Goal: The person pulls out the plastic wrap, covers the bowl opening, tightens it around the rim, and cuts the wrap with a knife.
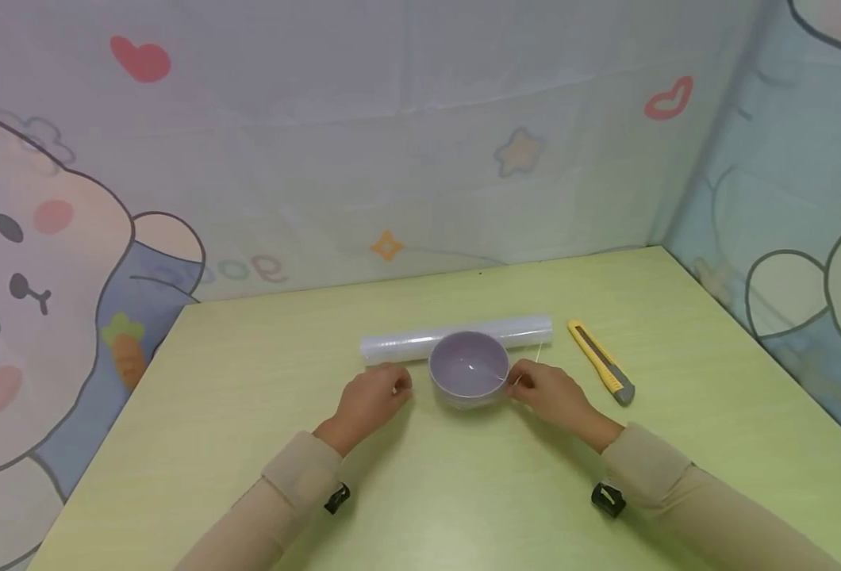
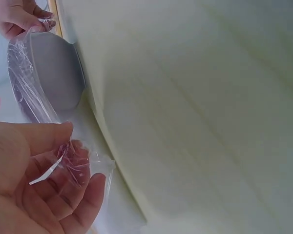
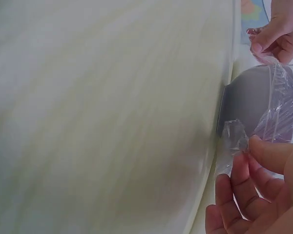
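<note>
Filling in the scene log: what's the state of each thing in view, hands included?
Bowl: upright on the table, mouth covered by film.
Clear film: over the bowl's mouth, wrinkled, gathered at both hands.
Film roll: lying on its side behind the bowl.
Utility knife: lying flat, not held; blade position can't be told.
Left hand: pinching film.
Right hand: pinching film.

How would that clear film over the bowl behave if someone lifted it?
The clear film would probably be floppy, given its wrinkles over the bowl. It looks thin and see-through, so it's likely very light. It might bunch easily, being crumpled in the left hand.
</note>
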Action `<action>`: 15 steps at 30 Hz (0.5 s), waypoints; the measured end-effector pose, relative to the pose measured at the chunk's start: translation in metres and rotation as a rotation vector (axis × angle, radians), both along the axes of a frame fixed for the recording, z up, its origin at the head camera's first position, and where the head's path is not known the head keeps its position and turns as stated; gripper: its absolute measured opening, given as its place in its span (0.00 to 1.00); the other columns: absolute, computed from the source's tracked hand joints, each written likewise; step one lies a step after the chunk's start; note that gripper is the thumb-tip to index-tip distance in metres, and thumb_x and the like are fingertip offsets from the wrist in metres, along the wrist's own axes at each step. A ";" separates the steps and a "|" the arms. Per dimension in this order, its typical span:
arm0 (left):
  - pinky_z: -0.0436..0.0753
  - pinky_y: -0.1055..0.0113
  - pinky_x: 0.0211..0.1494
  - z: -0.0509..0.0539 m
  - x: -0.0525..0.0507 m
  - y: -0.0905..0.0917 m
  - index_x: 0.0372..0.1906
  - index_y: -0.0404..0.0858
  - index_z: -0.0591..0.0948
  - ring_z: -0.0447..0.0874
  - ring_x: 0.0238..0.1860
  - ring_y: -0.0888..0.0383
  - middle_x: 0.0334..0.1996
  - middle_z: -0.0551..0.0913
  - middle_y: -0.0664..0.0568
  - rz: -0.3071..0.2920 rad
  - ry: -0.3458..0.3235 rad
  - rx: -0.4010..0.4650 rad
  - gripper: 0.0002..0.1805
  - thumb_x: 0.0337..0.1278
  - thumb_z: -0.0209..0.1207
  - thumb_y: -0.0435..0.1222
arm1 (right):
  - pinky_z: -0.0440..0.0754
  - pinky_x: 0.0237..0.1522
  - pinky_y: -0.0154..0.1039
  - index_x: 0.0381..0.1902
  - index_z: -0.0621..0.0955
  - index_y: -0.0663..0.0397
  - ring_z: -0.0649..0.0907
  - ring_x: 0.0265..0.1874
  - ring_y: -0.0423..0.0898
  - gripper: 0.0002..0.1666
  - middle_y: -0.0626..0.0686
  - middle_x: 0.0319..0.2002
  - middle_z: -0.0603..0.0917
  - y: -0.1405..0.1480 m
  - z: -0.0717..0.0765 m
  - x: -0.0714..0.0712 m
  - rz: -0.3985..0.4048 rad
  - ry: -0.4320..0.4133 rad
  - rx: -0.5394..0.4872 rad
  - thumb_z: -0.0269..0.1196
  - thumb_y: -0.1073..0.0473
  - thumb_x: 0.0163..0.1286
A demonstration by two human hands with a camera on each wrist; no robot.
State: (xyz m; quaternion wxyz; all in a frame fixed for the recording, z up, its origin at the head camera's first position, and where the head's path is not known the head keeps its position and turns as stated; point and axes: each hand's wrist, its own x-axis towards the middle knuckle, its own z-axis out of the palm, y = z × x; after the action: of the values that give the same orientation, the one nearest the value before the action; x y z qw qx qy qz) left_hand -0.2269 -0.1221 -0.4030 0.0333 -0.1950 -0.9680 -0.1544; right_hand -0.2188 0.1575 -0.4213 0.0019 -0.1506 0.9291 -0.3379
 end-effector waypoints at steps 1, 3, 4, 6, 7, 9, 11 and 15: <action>0.76 0.66 0.32 -0.001 -0.001 0.001 0.34 0.45 0.81 0.78 0.33 0.60 0.34 0.81 0.55 0.014 -0.005 0.007 0.03 0.55 0.59 0.36 | 0.71 0.27 0.36 0.34 0.80 0.51 0.75 0.26 0.40 0.05 0.48 0.29 0.82 0.000 -0.001 -0.001 0.010 0.008 -0.007 0.60 0.56 0.63; 0.74 0.67 0.29 -0.003 -0.002 0.003 0.33 0.45 0.81 0.78 0.33 0.59 0.35 0.79 0.54 0.040 -0.005 0.016 0.02 0.55 0.59 0.37 | 0.72 0.31 0.37 0.32 0.81 0.51 0.77 0.29 0.41 0.05 0.49 0.32 0.84 -0.001 -0.002 -0.002 0.015 0.006 -0.029 0.61 0.57 0.63; 0.74 0.68 0.28 -0.004 -0.002 0.005 0.33 0.45 0.81 0.77 0.33 0.59 0.35 0.78 0.54 0.055 -0.005 0.023 0.02 0.55 0.59 0.37 | 0.73 0.34 0.37 0.31 0.82 0.51 0.78 0.31 0.41 0.05 0.49 0.33 0.84 -0.001 -0.003 -0.003 0.014 0.000 -0.041 0.61 0.57 0.62; 0.72 0.69 0.26 -0.006 -0.004 0.007 0.32 0.45 0.81 0.75 0.33 0.57 0.37 0.76 0.52 0.085 0.001 0.044 0.02 0.55 0.60 0.39 | 0.74 0.37 0.39 0.31 0.83 0.52 0.79 0.34 0.42 0.05 0.50 0.34 0.85 0.000 -0.005 -0.004 0.017 -0.012 -0.061 0.61 0.58 0.62; 0.71 0.69 0.25 -0.007 -0.004 0.009 0.32 0.45 0.81 0.74 0.34 0.57 0.37 0.74 0.51 0.102 0.004 0.054 0.03 0.54 0.60 0.39 | 0.74 0.36 0.39 0.30 0.83 0.52 0.79 0.34 0.43 0.06 0.50 0.34 0.85 0.001 -0.005 -0.005 0.013 -0.013 -0.059 0.61 0.57 0.62; 0.70 0.69 0.26 -0.007 -0.005 0.012 0.31 0.46 0.81 0.73 0.35 0.57 0.37 0.74 0.51 0.134 0.004 0.064 0.03 0.53 0.61 0.41 | 0.72 0.37 0.41 0.30 0.84 0.50 0.79 0.37 0.45 0.06 0.50 0.35 0.85 0.002 -0.005 -0.006 -0.005 -0.021 -0.046 0.62 0.56 0.61; 0.69 0.69 0.24 -0.007 -0.006 0.015 0.32 0.47 0.81 0.72 0.32 0.57 0.33 0.75 0.51 0.162 -0.019 0.084 0.03 0.53 0.61 0.41 | 0.72 0.35 0.40 0.30 0.84 0.53 0.79 0.37 0.47 0.07 0.52 0.35 0.85 0.003 -0.004 -0.008 0.021 -0.029 -0.064 0.62 0.57 0.61; 0.72 0.67 0.26 -0.008 -0.010 0.017 0.34 0.46 0.80 0.76 0.27 0.58 0.30 0.82 0.52 0.165 -0.060 0.147 0.03 0.55 0.59 0.40 | 0.75 0.37 0.40 0.37 0.81 0.60 0.79 0.41 0.50 0.11 0.56 0.39 0.82 0.004 -0.002 -0.012 0.045 -0.172 -0.132 0.60 0.57 0.62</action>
State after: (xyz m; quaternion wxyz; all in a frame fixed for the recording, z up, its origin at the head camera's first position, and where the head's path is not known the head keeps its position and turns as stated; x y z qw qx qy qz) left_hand -0.2364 -0.1053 -0.4113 0.0312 -0.1068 -0.9675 -0.2272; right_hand -0.2309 0.1612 -0.4235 0.0792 -0.1417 0.8975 -0.4101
